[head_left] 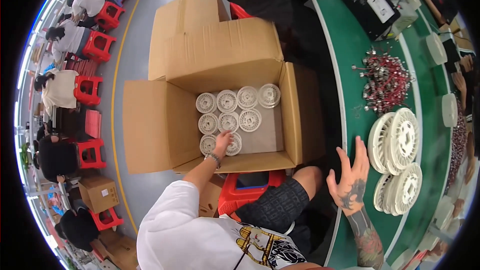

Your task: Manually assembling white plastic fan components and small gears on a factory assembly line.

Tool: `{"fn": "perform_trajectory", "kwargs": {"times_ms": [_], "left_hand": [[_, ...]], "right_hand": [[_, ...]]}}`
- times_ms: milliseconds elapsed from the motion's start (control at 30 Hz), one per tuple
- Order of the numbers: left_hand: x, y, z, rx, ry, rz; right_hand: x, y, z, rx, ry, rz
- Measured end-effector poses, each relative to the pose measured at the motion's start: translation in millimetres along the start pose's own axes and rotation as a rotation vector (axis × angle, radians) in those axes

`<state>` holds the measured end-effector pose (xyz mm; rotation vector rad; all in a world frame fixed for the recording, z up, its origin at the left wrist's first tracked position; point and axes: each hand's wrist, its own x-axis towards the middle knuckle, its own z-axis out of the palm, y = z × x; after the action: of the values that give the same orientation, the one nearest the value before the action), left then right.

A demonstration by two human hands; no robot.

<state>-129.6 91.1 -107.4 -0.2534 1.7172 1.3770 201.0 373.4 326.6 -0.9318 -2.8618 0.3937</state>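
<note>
My left hand [223, 143] reaches into the open cardboard box [225, 77], its fingers bent down onto a white round plastic grille [234, 145] in the front row. It seems to grip the grille near its middle, though the fingertips are partly hidden. Several like grilles [227, 101] lie flat in rows on the box bottom, each with radial slots and a central hole. Over the green table, my right hand [349, 182] is open with fingers spread, holding nothing. Just right of it, two groups of stacked grilles [404, 138] lean on the tabletop.
A heap of red and white wires with connectors [382, 80] lies farther along the green table [332, 0], before a black device [370, 7]. A red stool [250, 190] stands under the box's near side. People on red stools [90, 90] sit along the left; others work across the table.
</note>
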Motion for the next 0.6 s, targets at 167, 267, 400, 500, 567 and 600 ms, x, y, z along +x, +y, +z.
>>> {"fn": "perform_trajectory", "kwargs": {"times_ms": [167, 267, 400, 500, 567, 600], "left_hand": [[40.9, -32.3, 41.8, 0.952, -0.158, 0.287], [71.0, -23.6, 71.0, 1.569, -0.412, 0.563], [142.0, -20.5, 88.8, 1.989, -0.676, 0.603], [186.5, -34.9, 119.2, 2.077, -0.763, 0.580], [220.5, -46.0, 143.2, 2.094, -0.663, 0.650], [233.0, -53.7, 163.8, 2.067, -0.639, 0.627]], "right_hand": [[4.1, -0.8, 2.1, -0.147, -0.136, 0.046], [9.0, -0.6, 6.5, -0.171, -0.184, 0.048], [8.4, -6.2, 7.1, -0.279, -0.211, 0.034], [-0.3, -4.3, 15.3, -0.379, -0.171, -0.009], [6.2, -9.0, 30.4, -0.365, -0.087, 0.039], [8.0, -8.8, 39.3, -0.355, 0.006, 0.096]]}}
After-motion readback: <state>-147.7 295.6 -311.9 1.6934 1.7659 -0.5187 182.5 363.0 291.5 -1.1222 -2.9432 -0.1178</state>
